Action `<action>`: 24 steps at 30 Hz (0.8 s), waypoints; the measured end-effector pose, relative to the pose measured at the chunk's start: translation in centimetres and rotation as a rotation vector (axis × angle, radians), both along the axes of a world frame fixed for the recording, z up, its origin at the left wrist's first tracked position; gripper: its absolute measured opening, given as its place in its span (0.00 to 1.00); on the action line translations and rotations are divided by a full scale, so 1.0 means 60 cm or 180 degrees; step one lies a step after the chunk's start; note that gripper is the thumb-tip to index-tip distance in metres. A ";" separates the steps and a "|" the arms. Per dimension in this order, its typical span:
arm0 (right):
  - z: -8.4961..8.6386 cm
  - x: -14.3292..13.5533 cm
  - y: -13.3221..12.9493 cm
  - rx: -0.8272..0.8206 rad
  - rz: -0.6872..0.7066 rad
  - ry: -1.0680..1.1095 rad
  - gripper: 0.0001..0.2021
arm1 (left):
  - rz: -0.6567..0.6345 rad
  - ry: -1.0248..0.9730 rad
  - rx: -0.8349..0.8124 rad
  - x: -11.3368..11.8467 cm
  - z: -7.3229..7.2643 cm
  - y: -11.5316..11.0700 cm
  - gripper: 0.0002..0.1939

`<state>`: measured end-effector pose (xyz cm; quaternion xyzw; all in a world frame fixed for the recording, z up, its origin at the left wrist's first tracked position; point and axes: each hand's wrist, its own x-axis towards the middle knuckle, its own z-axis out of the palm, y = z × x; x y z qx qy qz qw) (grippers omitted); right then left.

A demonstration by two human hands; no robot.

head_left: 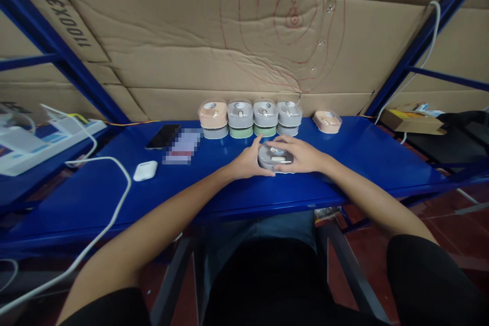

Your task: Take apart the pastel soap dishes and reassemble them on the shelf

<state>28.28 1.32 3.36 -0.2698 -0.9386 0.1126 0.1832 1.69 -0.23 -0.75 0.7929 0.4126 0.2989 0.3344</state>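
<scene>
A grey box with a clear lid [280,159] rests on the blue table [229,188] near its front edge. My left hand [250,160] is wrapped round the box's left side, and my right hand [301,155] grips its right side and top. Behind them stand several stacked boxes in a row: a pink one [214,115] on a grey one at the left, then grey ones [240,113] on green ones, and a grey pair [289,114] at the right. A single pink box [327,121] sits apart, farther right.
A black phone [163,136], a blurred flat item [182,146] and a white earphone case [145,170] lie left. A white cable [124,193] crosses the table's left part. Blue posts and a cardboard wall [171,35] stand behind; an open carton [412,123] is at right.
</scene>
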 end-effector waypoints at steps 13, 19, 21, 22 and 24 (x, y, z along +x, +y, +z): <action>0.013 0.076 0.009 -0.0321 -0.0454 -0.0359 0.55 | 0.0178 0.0469 0.0351 -0.019 0.005 0.011 0.67; -0.004 0.167 -0.037 -0.0067 -0.0846 -0.0180 0.51 | 0.0155 0.0619 0.0338 -0.018 0.016 0.000 0.59; 0.000 0.208 -0.034 0.0055 -0.1151 -0.0112 0.49 | 0.0141 0.0664 0.0350 -0.018 0.019 -0.002 0.57; 0.005 0.227 -0.025 0.0149 -0.1355 -0.0060 0.47 | 0.0132 0.0689 0.0354 -0.017 0.020 -0.002 0.57; 0.019 0.259 0.003 0.0436 -0.1882 0.0095 0.45 | 0.0113 0.0731 0.0359 -0.017 0.022 -0.003 0.56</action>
